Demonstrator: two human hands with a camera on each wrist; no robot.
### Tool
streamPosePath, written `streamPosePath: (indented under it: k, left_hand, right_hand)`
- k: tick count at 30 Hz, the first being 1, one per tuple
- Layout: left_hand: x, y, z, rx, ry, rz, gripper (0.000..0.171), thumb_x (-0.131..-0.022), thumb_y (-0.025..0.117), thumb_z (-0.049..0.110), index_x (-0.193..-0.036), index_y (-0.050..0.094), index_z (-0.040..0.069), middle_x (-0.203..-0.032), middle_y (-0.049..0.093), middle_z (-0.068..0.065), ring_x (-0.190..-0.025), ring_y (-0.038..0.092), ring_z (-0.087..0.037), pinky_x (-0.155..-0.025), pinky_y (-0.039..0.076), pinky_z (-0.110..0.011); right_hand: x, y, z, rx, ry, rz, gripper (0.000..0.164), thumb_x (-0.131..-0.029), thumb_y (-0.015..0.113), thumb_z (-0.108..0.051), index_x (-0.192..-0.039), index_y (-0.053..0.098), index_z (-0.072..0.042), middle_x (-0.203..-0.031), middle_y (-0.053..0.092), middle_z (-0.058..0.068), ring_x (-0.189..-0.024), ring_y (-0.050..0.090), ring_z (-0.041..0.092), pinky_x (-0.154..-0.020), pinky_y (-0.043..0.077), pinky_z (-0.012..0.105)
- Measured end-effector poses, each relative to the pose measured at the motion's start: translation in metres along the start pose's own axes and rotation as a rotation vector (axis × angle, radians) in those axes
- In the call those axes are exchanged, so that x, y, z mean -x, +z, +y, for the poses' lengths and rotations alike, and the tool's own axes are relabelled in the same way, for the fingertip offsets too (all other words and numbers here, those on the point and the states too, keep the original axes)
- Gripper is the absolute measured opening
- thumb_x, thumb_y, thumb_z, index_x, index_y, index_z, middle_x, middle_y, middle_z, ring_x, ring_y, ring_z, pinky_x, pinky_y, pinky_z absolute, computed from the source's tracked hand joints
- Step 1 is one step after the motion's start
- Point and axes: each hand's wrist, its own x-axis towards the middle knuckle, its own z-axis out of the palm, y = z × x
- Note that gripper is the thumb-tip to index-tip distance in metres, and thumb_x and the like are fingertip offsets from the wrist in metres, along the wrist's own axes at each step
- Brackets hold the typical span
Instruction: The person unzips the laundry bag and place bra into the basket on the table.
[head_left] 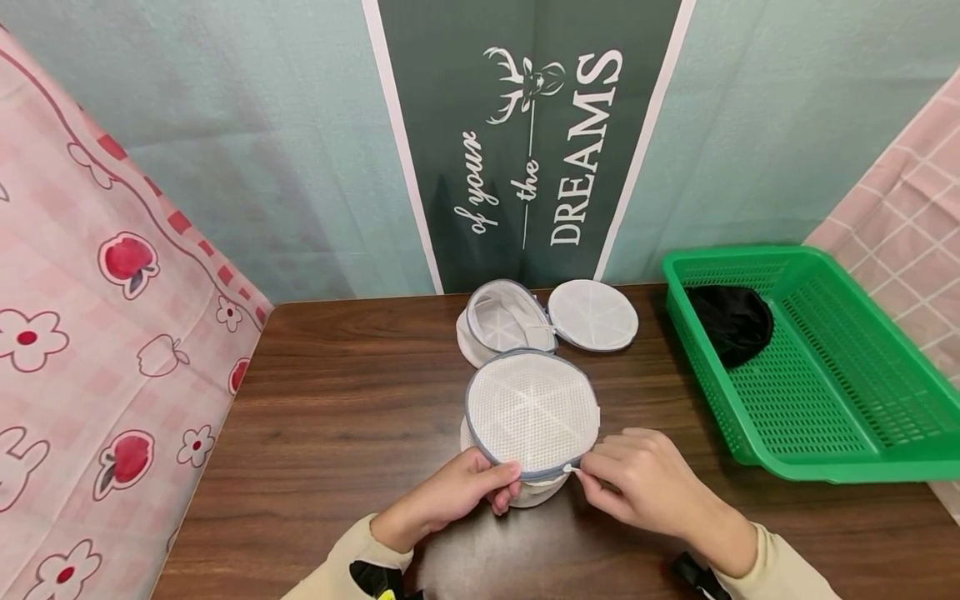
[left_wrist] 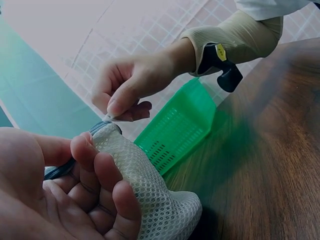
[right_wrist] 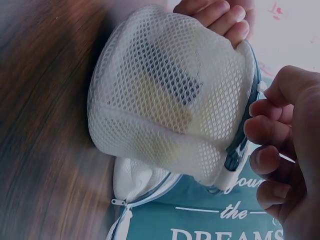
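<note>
A round white mesh laundry bag [head_left: 532, 408] with a grey zipper rim stands near the middle of the table, its mesh lid on top. With the thumb over the near rim and fingers beneath, my left hand [head_left: 468, 487] grips that edge. Just right of it, my right hand [head_left: 641, 479] pinches the small white zipper pull [head_left: 571, 468]. Seen from the right wrist, dark and yellowish patches show through the bag's side [right_wrist: 150, 95]. Behind it sits a second mesh laundry bag [head_left: 498, 321], unzipped, its round lid [head_left: 594, 315] folded out to the right.
On the right stands a green plastic basket [head_left: 720, 417] with a bunched black cloth item [head_left: 731, 323] at its left end. The brown wooden table [head_left: 337, 417] ends at a hanging teal curtain [head_left: 300, 167] behind. Pink printed cloth [head_left: 97, 350] hangs along the left side.
</note>
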Motion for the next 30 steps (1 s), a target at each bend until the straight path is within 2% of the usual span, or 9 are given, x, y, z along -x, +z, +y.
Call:
streamPosePath:
  k: [16,30]
  left_hand:
    - [0.001,-0.003,-0.002,0.011,-0.004,-0.022,0.043,-0.107,0.049,0.016,-0.093,0.048,-0.025,-0.065,0.053,0.008,-0.063,0.051,-0.003,-0.066,0.045,-0.017]
    - [0.002,-0.005,-0.002,-0.008,0.004,-0.039,0.043,-0.107,0.049,0.015,-0.091,0.047,-0.025,-0.065,0.051,0.006,-0.063,0.05,-0.004,-0.066,0.044,-0.017]
  right_hand:
    - [0.001,-0.008,0.007,0.049,0.032,0.049,0.034,-0.097,0.045,-0.024,-0.063,0.045,-0.023,-0.06,0.028,-0.016,-0.051,0.027,0.0,-0.05,0.019,0.015]
    - [0.002,-0.013,0.013,0.123,0.091,0.065,0.028,-0.088,0.046,-0.02,-0.061,0.04,-0.023,-0.06,0.024,-0.018,-0.05,0.022,-0.001,-0.049,0.017,0.016]
